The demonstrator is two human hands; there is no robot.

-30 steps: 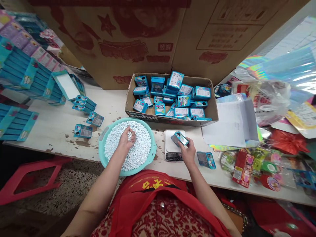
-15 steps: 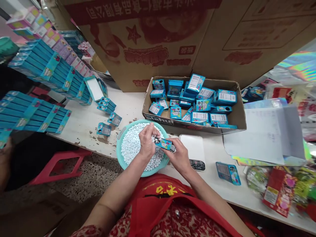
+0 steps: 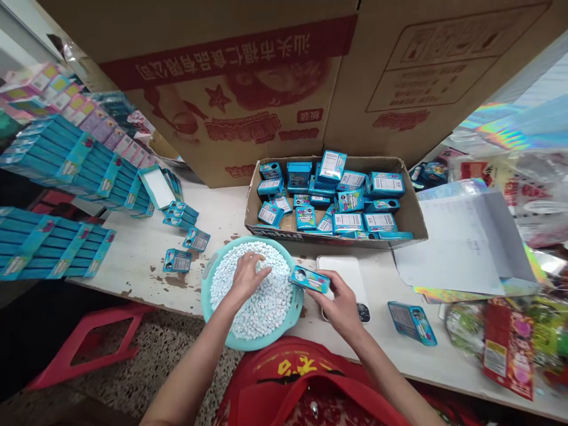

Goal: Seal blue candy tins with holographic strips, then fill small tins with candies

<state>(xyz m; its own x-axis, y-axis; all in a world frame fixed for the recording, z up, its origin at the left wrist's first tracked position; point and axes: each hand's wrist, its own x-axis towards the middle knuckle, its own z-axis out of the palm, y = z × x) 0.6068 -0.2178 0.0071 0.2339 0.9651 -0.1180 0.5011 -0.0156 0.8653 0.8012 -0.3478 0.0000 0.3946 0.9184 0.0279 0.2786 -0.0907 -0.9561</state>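
Observation:
White candies (image 3: 261, 310) fill a round turquoise basin (image 3: 206, 296) at the table's front edge. My left hand (image 3: 248, 275) is at the surface of the candies, thumb and fingers apart, with nothing visibly gripped. At the basin's right side, my right hand (image 3: 339, 302) holds a small blue candy box (image 3: 317, 281) between thumb and fingers. The box lies tilted on its side, its end with a round opening pointing at the basin. Partly behind this hand is a white kitchen scale (image 3: 344, 266) with a dark display.
Behind the basin stands a low carton (image 3: 355, 241) of blue candy boxes, before a large cardboard box (image 3: 266, 89). Loose blue boxes (image 3: 177, 260) and stacked blue packs (image 3: 80, 160) are at left. Papers (image 3: 452, 248), another blue box (image 3: 412, 322) and wrapped bags (image 3: 510, 349) lie right.
My left hand has left the candy box's opening, moved left over the candies and spread its fingers. My right hand keeps the box, now slightly further right in view. The whole view has shifted.

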